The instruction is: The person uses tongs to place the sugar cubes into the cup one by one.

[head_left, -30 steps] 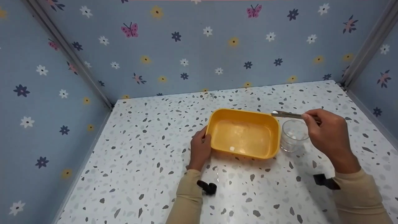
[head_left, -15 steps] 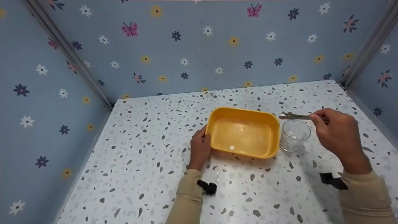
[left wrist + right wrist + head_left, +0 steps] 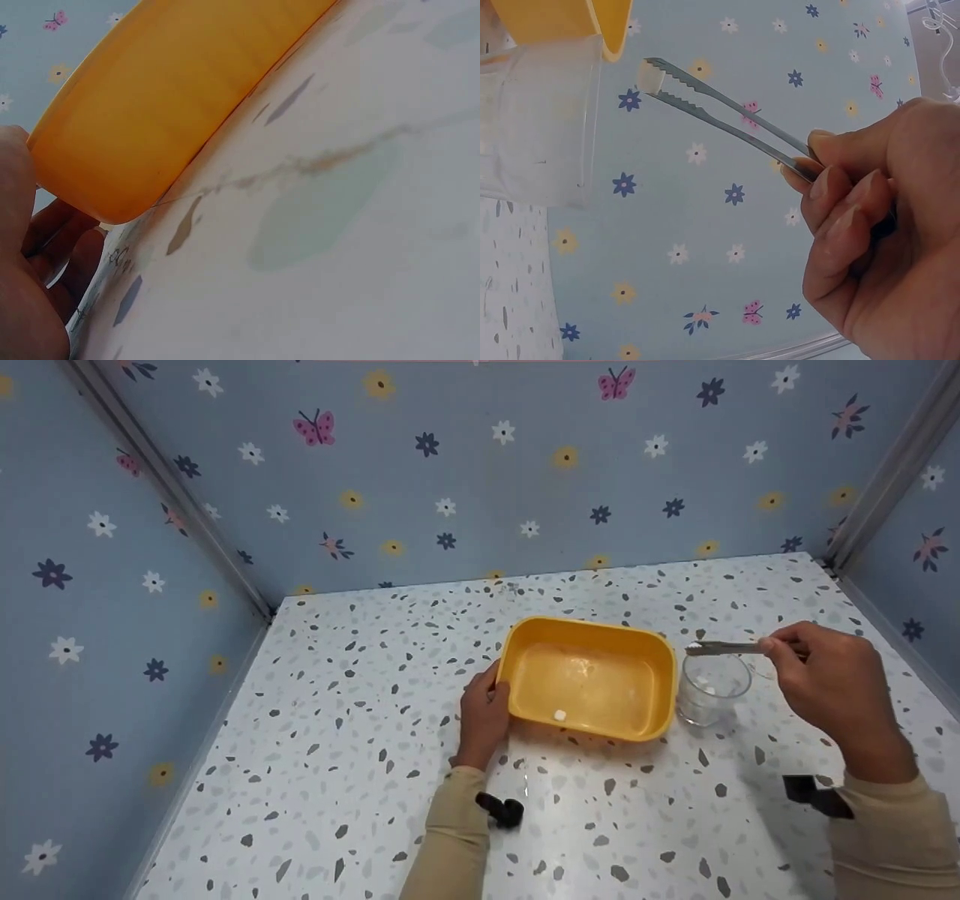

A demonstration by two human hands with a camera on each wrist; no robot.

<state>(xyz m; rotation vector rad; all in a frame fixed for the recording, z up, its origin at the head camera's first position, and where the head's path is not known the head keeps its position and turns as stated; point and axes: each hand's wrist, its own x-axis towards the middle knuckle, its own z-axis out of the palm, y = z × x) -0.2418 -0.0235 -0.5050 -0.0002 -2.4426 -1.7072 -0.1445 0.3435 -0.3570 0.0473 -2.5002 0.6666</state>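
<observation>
My right hand (image 3: pixel 836 690) pinches a pair of metal tweezers (image 3: pixel 731 648) between thumb and fingers. In the right wrist view the serrated tips of the tweezers hold a small white cube (image 3: pixel 651 77). Those tips overlap the far rim of a clear glass (image 3: pixel 699 712), which has whitish pieces inside. Just left of the glass sits a yellow plastic tub (image 3: pixel 589 632), with one white cube (image 3: pixel 560 715) near its front wall. Gripping the tub's left end is my left hand (image 3: pixel 484 716); the left wrist view shows its thumb by the rim and curled fingers lower down.
The white speckled tabletop (image 3: pixel 337 735) runs back to a blue flowered wall (image 3: pixel 495 472), with side panels at left and right. Black wrist-camera mounts (image 3: pixel 501 811) stick out from both sleeves.
My right hand has moved right with the tweezers and cube, from the tub's far right corner to above the glass's far rim. My left hand and the tub stay almost in place.
</observation>
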